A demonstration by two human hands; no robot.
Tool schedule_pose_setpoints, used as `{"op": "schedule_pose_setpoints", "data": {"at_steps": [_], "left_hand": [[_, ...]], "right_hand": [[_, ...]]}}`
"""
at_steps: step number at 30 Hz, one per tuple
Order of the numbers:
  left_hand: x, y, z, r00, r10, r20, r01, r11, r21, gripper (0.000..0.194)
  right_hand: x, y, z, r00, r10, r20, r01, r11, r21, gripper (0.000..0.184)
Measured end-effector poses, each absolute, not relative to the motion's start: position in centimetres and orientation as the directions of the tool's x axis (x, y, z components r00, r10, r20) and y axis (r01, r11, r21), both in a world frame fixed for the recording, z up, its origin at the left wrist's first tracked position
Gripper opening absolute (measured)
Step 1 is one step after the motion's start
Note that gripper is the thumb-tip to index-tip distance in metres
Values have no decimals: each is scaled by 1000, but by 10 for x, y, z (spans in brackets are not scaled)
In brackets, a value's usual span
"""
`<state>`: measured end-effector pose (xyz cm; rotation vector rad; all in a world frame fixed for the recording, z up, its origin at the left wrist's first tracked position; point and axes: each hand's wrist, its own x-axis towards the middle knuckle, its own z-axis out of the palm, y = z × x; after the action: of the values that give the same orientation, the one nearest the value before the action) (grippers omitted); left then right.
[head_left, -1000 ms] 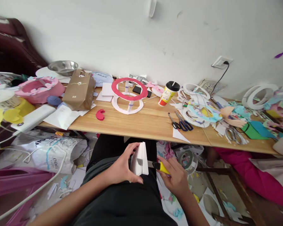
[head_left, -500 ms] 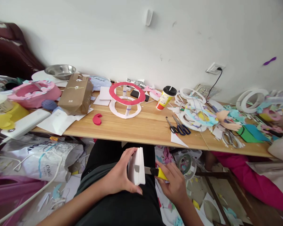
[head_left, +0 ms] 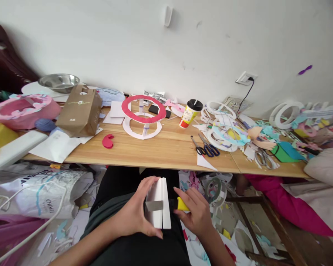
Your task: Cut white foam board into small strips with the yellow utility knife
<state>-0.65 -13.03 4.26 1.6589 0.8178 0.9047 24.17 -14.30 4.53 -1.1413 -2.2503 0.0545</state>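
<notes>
My left hand grips a white foam block over my lap, fingers at its far end and thumb at the near end. A lengthwise slit splits the block into two strips. In my right hand is a utility knife with a yellow handle. Its metal blade passes through the block, and the flat tip shows on the left side, toward my left palm. On the table ahead stands a frame of two rings, red above and white below, joined by short white posts.
A red curved piece, two pairs of scissors and a paper cup are on the wooden table. A brown paper bag and a metal bowl stand left. Paper rings and scraps crowd the right. Another person's sleeve is at far right.
The knife has gone further left through the foam, so more blade shows on the left side. The slit in the block has widened. The camera view has shifted slightly right.
</notes>
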Motion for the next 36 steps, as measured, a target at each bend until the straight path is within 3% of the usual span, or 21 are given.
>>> {"op": "schedule_pose_setpoints", "data": {"at_steps": [7,10,16,25,31,36], "left_hand": [[-7,-129,55,524,842,124,176,-249,952,121],[-6,-130,54,557,821,127,133,-239,962,121],[-4,-133,54,570,815,104,72,-176,982,141],[2,-130,63,553,811,191,-43,-201,979,113],[1,-130,63,561,799,214,-41,-231,972,113],[4,-127,73,580,792,191,102,-303,948,113]], "right_hand": [[257,-146,33,-461,708,535,698,662,-274,56],[249,-151,37,-453,715,533,685,661,-305,57],[234,-155,51,-409,745,527,715,621,-321,49],[238,-158,62,-444,709,548,741,634,-220,52],[247,-155,54,-439,717,541,747,626,-223,55],[241,-158,56,-448,727,520,740,628,-241,54]]}}
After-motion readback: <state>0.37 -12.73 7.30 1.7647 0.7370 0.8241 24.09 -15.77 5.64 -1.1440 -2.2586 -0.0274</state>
